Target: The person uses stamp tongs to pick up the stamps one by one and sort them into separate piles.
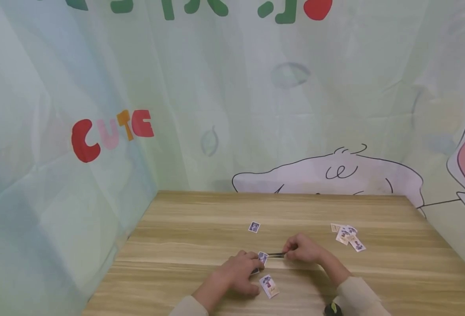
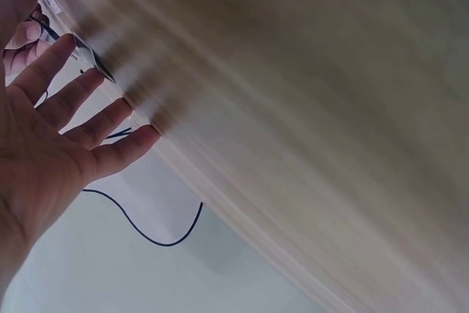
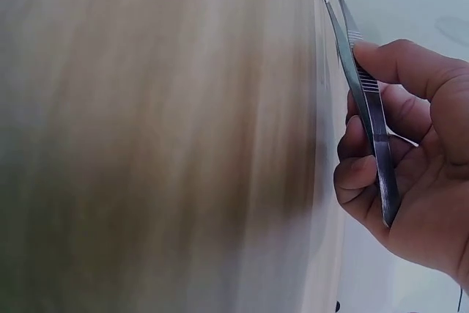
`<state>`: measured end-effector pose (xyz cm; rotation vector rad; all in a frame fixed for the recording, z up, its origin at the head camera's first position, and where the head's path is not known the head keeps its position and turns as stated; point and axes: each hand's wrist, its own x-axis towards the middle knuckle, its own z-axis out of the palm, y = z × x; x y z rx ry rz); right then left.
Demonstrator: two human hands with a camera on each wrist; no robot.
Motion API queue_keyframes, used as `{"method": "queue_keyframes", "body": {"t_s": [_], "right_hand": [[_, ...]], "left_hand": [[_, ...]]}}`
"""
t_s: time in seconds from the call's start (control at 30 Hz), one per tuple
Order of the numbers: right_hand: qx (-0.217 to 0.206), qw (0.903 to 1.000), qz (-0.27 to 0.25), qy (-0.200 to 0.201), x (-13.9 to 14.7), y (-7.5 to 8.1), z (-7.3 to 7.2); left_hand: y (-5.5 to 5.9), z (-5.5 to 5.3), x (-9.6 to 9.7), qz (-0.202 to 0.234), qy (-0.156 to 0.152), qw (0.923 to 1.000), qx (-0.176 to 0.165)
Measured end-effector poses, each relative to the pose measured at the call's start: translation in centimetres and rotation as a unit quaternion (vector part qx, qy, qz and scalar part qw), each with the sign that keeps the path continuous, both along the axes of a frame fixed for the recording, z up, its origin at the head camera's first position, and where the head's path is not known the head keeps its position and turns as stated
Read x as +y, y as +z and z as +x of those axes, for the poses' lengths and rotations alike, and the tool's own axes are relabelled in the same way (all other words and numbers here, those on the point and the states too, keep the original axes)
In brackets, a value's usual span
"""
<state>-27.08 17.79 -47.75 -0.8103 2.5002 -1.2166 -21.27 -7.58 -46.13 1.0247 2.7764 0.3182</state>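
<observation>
In the head view my right hand holds metal tweezers that point left. The right wrist view shows thumb and fingers around the tweezers, whose tips stand slightly apart. The tips are at a small picture card; whether they grip it I cannot tell. My left hand rests on the table, fingertips on or beside this card and a second card partly hidden beneath them. Its fingers are spread and nearly straight in the left wrist view. A pale picture card lies near the left thumb.
A single card lies farther back on the wooden table. Several overlapping cards lie to the right, beyond my right forearm. A dark round object is by the right sleeve. A printed cloth hangs behind the table.
</observation>
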Motion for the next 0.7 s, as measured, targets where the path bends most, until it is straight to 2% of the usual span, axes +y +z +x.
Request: {"method": "queue_keyframes", "body": {"t_s": [0.57, 0.7], "right_hand": [[0.031, 0.9994, 0.013, 0.003, -0.33, -0.15, 0.16], [0.040, 0.9992, 0.003, 0.002, -0.16, 0.01, 0.50]], "left_hand": [[-0.02, 0.07, -0.01, 0.002, -0.003, 0.9999, 0.011], [0.10, 0.15, -0.10, 0.013, -0.001, 0.9999, 0.001]]}}
